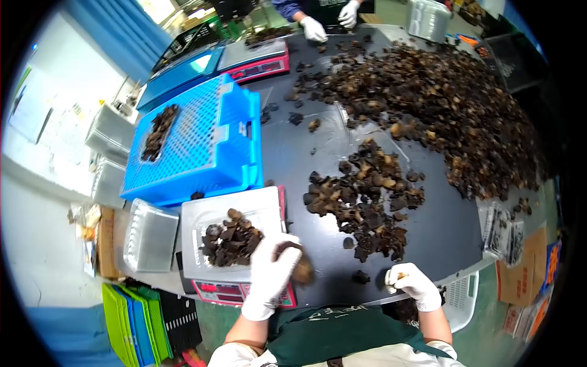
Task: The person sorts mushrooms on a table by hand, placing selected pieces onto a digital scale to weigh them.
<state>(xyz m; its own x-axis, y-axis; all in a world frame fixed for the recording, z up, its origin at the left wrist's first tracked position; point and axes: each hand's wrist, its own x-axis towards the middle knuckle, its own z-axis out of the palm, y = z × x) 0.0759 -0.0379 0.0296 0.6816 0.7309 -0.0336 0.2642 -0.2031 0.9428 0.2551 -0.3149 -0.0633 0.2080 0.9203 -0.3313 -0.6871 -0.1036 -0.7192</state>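
My left hand (272,269), in a white glove, is at the right edge of the near scale (195,214), its fingers closed round a dark brown piece (287,246). A brownish blurred piece (302,270) is just beside those fingers. On the scale, a clear tray (206,262) holds dark dried pieces (231,241). My right hand (413,284), also gloved, has curled fingers near the table's front edge; a small pale brown bit shows at its fingertips. A loose heap of dark pieces (367,202) lies beyond it on the dark table (428,232).
A large heap (428,98) covers the far right. Left are a blue crate (202,147) bearing a filled tray, and stacked clear trays (151,235). Another scale (254,58) stands farther back. Across the table is a co-worker's gloved hands (313,29). A white basket (461,300) is below right.
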